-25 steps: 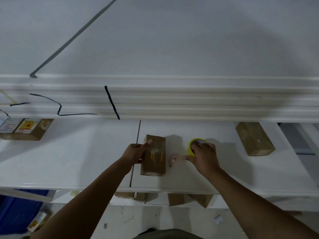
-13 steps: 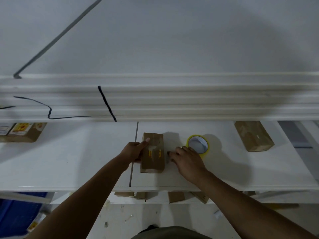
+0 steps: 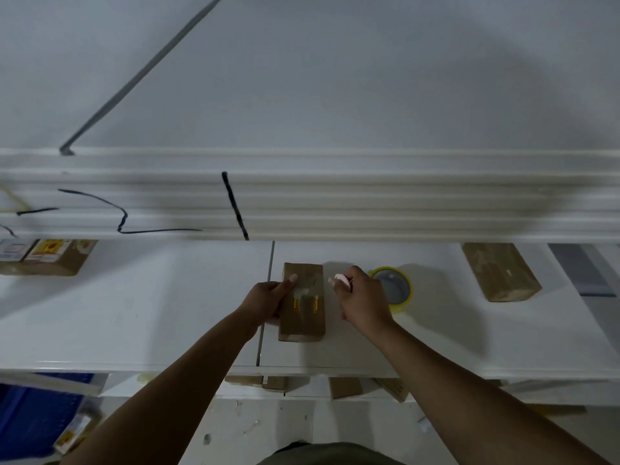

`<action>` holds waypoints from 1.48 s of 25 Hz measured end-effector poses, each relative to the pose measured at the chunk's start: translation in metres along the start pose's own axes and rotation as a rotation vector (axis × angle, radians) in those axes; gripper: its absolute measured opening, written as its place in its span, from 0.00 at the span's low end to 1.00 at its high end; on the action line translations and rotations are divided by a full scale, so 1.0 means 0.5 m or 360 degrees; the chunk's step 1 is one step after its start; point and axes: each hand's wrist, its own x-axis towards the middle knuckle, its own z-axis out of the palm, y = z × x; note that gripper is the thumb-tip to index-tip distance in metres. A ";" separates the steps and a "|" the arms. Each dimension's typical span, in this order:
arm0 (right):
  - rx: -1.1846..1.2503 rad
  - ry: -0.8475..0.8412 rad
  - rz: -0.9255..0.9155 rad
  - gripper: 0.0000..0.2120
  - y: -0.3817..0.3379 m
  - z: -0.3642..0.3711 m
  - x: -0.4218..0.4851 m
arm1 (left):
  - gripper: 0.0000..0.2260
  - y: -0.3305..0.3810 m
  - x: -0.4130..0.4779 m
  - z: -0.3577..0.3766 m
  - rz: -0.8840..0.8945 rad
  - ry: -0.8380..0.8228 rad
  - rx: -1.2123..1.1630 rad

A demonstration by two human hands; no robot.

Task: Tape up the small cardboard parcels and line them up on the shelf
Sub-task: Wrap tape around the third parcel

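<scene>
A small brown cardboard parcel with clear tape and two yellow marks on top lies on the white shelf, just right of the panel seam. My left hand grips its left side, thumb pressed on the top. My right hand hovers just right of the parcel, closed around a small pink object that pokes out near the fingertips; what it is I cannot tell. A yellow roll of tape lies flat behind my right hand, partly hidden by it.
Another brown parcel lies at an angle at the right of the shelf. Labelled parcels sit at the far left. A stack of white boards overhangs the shelf's back. More parcels lie on the lower shelf.
My right hand left the tape roll, came down on the pink object lying beside the parcel and has lifted it. My left hand stayed on the parcel.
</scene>
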 end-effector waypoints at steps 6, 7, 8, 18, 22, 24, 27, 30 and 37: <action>-0.0691 -0.0395 -0.0217 0.11 0.027 -0.014 0.011 | 0.25 -0.007 0.003 0.007 0.0019 0.0130 0.0096; -0.0766 -0.0470 -0.0234 0.11 0.029 -0.025 0.011 | 0.26 -0.008 0.005 0.008 0.0008 0.0197 0.0070; -0.0833 -0.0527 -0.0243 0.11 0.032 -0.035 0.009 | 0.28 -0.008 0.007 0.005 -0.0013 0.0266 0.0019; -0.1134 -0.0452 0.0007 0.30 0.054 -0.055 -0.044 | 0.19 -0.015 -0.047 -0.032 0.0166 0.0041 -0.0410; -0.0457 0.0164 -0.0266 0.18 0.007 -0.058 -0.067 | 0.22 0.004 -0.082 -0.024 0.0288 -0.0001 -0.0418; 0.0044 0.0521 -0.0511 0.07 -0.036 -0.047 -0.080 | 0.23 0.015 -0.095 -0.016 0.0344 0.0020 -0.0426; 0.0243 0.0759 -0.0751 0.11 -0.087 -0.013 -0.110 | 0.20 0.029 -0.106 -0.007 0.0395 0.0127 -0.0453; 0.0492 0.0794 -0.0606 0.15 -0.103 0.002 -0.122 | 0.18 0.038 -0.111 -0.009 0.0417 0.0169 -0.0475; 0.0659 0.0529 -0.0358 0.08 -0.120 -0.001 -0.129 | 0.24 0.027 -0.130 -0.040 0.0396 -0.0013 -0.0510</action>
